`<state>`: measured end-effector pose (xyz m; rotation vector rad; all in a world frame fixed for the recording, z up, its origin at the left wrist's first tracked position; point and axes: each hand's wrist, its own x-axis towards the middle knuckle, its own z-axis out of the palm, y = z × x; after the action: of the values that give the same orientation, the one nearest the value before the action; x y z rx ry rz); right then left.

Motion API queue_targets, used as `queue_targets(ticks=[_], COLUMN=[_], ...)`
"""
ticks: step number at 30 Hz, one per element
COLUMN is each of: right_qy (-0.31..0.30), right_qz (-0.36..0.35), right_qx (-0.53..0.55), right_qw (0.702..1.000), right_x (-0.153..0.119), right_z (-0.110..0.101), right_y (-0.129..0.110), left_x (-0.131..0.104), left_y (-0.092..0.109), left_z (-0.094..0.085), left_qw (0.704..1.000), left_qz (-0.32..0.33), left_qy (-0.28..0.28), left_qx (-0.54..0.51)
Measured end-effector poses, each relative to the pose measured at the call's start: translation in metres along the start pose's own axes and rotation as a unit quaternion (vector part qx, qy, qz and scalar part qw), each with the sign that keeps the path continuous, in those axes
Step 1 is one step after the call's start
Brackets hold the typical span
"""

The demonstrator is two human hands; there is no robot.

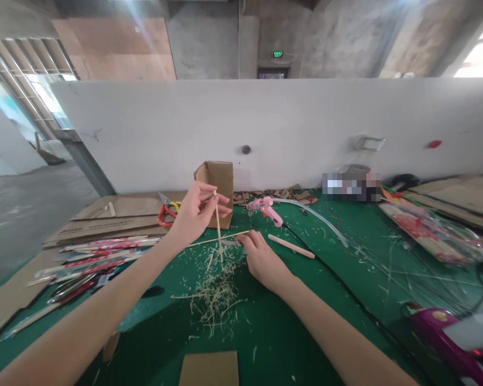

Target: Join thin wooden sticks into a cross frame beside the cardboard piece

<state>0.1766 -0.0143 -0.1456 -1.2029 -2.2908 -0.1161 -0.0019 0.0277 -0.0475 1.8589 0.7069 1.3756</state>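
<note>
Stick [219, 225] slants steeply from left hand [199, 208] down toward shavings [216, 297].

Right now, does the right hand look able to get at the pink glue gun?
Probably yes: the glue gun lies on the green table just beyond the right hand, with nothing standing between them. But its fingers seem to hold a small blade, which would likely need putting down first.

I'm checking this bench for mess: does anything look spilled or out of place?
Yes: pale shavings lie in a loose, untidy heap below the stick in the left hand, with strays across the green tabletop. Nothing looks clearly damaged.
</note>
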Motion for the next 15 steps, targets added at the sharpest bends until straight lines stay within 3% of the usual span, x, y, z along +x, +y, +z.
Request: queue_targets(ticks=[15], right_qy=[-0.001], right_qz=[0.005], right_qx=[0.005], right_qw=[1.0], right_x=[-0.0001], right_z=[0.0011], right_y=[0.0001], left_x=[0.0006], left_y=[-0.0023], left_z=[-0.0004], left_qw=[1.0], left_qz=[-0.003], left_qy=[-0.004], left_qx=[-0.006])
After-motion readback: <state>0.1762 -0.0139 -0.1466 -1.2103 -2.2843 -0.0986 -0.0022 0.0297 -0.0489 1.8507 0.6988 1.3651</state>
